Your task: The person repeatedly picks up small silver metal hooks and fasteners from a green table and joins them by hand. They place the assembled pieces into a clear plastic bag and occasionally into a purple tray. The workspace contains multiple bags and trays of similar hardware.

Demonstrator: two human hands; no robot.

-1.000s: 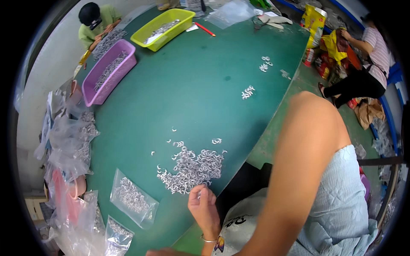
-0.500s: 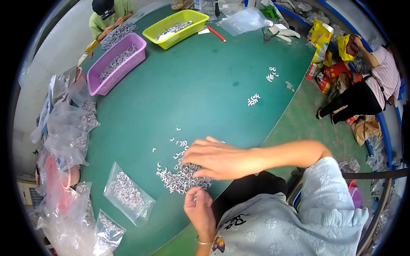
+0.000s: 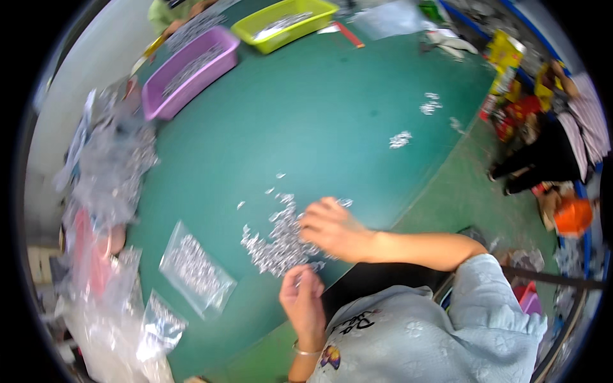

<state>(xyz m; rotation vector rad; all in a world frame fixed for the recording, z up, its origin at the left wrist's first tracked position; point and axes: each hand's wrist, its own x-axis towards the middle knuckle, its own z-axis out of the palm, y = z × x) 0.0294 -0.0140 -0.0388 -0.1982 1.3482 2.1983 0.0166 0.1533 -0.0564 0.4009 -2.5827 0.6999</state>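
Note:
Many small silver-white curved metal pieces (image 3: 274, 246) lie in a loose pile on the green table near me. My right hand (image 3: 335, 230) is at the pile's right side, its fingers bent down and drawn together; their tips are blurred, so what they hold is hidden. Just below the pile, by the table's near edge, my left hand (image 3: 303, 300) is closed with fingers curled in. Whatever sits in it cannot be made out. Left of the pile rests a clear plastic bag (image 3: 196, 271) filled with similar pieces.
A purple basket (image 3: 153, 102) and a yellow-green basket (image 3: 281, 39) hold metal pieces at the far side. Plastic bags (image 3: 115, 172) crowd the left edge. Two small clusters (image 3: 400, 140) lie farther right. One person (image 3: 182, 13) sits far left; another (image 3: 571, 134) stands right.
The view has shifted and blurred. My right hand has drawn back from over the pile to its right side, and its fingers have bunched. My left hand stays closed below the pile.

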